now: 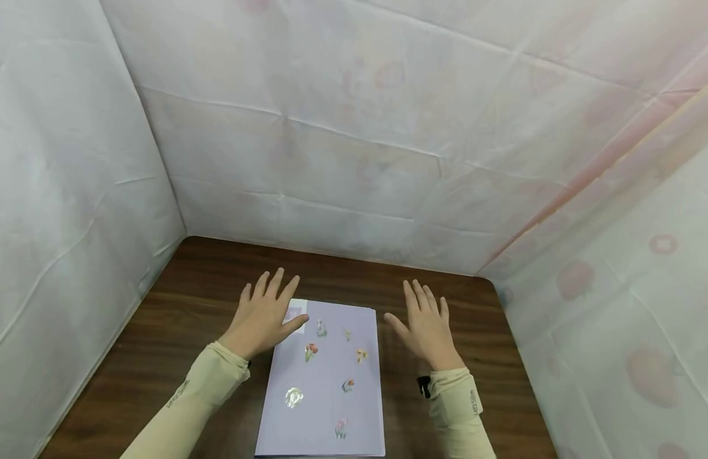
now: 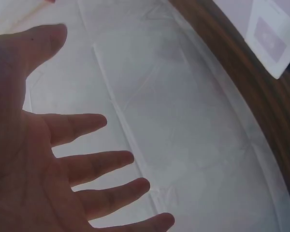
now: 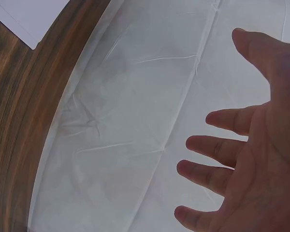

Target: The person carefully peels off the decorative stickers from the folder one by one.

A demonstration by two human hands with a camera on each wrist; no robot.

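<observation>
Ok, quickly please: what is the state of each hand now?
Left hand: open, fingers spread, holds nothing, thumb at the corner of the sheet.
Right hand: open, fingers spread, holds nothing, beside the sheet.

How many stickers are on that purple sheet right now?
7 stickers on the purple sheet: top row and; next row and; then; a shiny one; lowest. The left hand may hide more.
</observation>
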